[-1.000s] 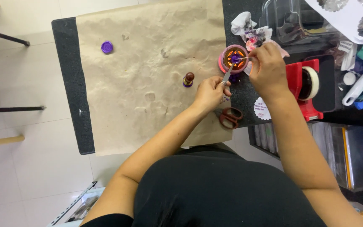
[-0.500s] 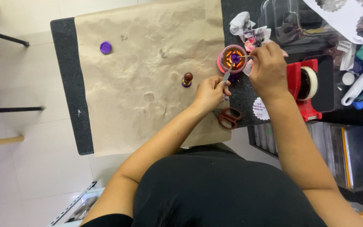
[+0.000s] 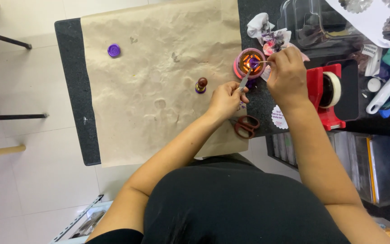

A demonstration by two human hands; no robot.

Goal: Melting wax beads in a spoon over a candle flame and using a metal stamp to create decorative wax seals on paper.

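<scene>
**Both hands at the wax warmer**

I saw my left hand (image 3: 224, 100) at the right edge of the brown paper (image 3: 159, 81), with its fingers (image 3: 240, 89) closed around the handle of a small metal spoon (image 3: 245, 79). The bowl of the spoon reached up and over the pink warmer (image 3: 250, 63), where a small flame glowed below a purple lump, most likely wax. I judged that the spoon was held there so that the heat could reach the wax.

My right hand (image 3: 287, 77) was just beside the warmer on its right side. Its fingers were pinched together on something thin that pointed toward the spoon bowl; I could not tell what it was, perhaps a stick or a pin for stirring. So the wax lay at the tips of both hands, between them, over the flame.

A stamp with a wooden knob (image 3: 201, 84) stood upright on the paper, near my left hand. A round purple seal (image 3: 113, 50) lay well apart, at the far left corner of the paper. Brown scissors (image 3: 246, 126) lay on the dark counter (image 3: 71, 90) below my left hand, and a red tape dispenser (image 3: 323, 95) stood to the right of my right wrist.
</scene>
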